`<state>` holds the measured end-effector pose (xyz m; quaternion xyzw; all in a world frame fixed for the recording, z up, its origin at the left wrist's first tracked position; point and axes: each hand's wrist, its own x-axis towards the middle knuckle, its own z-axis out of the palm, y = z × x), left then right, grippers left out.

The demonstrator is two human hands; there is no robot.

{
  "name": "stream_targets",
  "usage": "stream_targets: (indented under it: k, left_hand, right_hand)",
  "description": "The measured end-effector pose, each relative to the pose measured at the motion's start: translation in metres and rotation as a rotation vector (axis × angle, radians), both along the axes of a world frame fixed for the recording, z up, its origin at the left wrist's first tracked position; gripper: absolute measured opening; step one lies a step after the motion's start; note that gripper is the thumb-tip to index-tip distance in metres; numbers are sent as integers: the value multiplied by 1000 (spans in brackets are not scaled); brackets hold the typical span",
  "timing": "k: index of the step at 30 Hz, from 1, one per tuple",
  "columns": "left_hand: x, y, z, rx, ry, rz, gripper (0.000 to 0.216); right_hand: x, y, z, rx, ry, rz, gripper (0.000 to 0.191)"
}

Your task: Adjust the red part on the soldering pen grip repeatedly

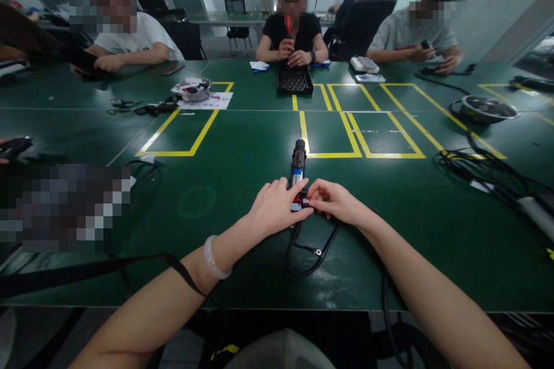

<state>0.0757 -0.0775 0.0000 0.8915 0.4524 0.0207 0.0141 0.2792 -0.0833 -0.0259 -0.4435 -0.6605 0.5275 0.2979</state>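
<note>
In the head view, an electric screwdriver with a black nose, a silver body and a blue band lies on the green table, its tip pointing away from me. My left hand is closed over its rear part, with the thumb and a finger on either side. From the right, my right hand pinches at a small red and white part at the tool's rear; the fingers hide most of it. A black cable loops toward me below the hands, with a metal ring terminal on a thin lead.
Yellow tape outlines mark the table. Coiled black cables and a metal bowl are at right. Another bowl stands at far left. A person opposite holds a red-handled tool above a black tray.
</note>
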Motion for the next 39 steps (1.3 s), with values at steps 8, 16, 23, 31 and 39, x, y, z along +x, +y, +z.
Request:
stream_targets:
  k: [8,16,23,31,39]
  left_hand:
    - [2,0,0,-4,-16,9,71]
    - [5,0,0,18,-18,61,63]
    - [1,5,3,22,32,54,62]
    - [-31,24,6,44,109,82,64]
    - [-93,64,12,-14,208,262,69]
  right_hand:
    - [-2,-2,1,15,8,21,17]
    - [-2,-1,-3,10,33,46,25]
    - [1,1,2,43,28,-15,19]
    - [9,7,2,110,38,-149,17]
    - [8,6,2,126,46,-159,16]
